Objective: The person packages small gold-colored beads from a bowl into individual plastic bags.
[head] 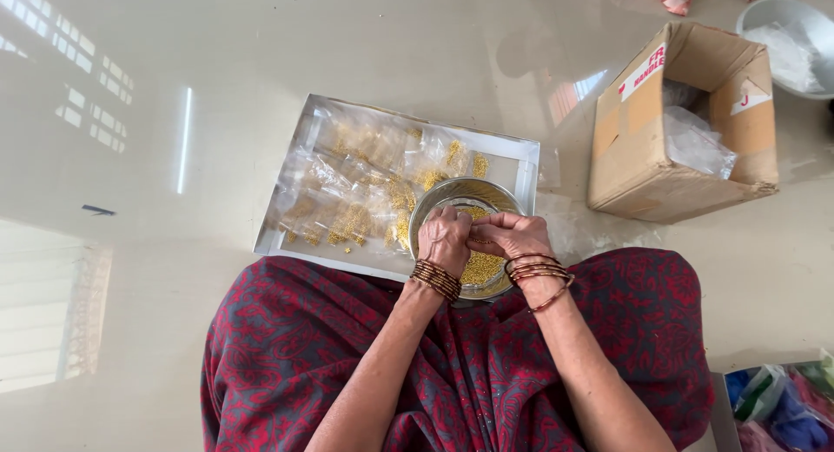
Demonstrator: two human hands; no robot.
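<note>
Head view, looking down. A seated person in a dark red patterned garment is working over a round steel bowl that is holding small yellow-gold beads. The bowl is resting at the near right corner of a shallow white tray, which is lying on the glossy floor just in front of the knees.

The left hand is hovering over the bowl with its fingers curled downward; its grip is clenching into a pinch, though what it is pinching is too small to tell. The right hand is meeting it fingertip to fingertip above the beads, its grip likewise curling shut on something too small to make out. Both wrists are wearing stacks of thin bangles.

Inside the tray, clear plastic packets are lying in overlapping rows, several showing the same yellow-gold beads. To the right, well apart from the tray, an open cardboard box is sitting tilted, with clear plastic bags inside. A pale round basin is showing beyond the box at the upper right edge, and coloured bags are showing at the lower right.
</note>
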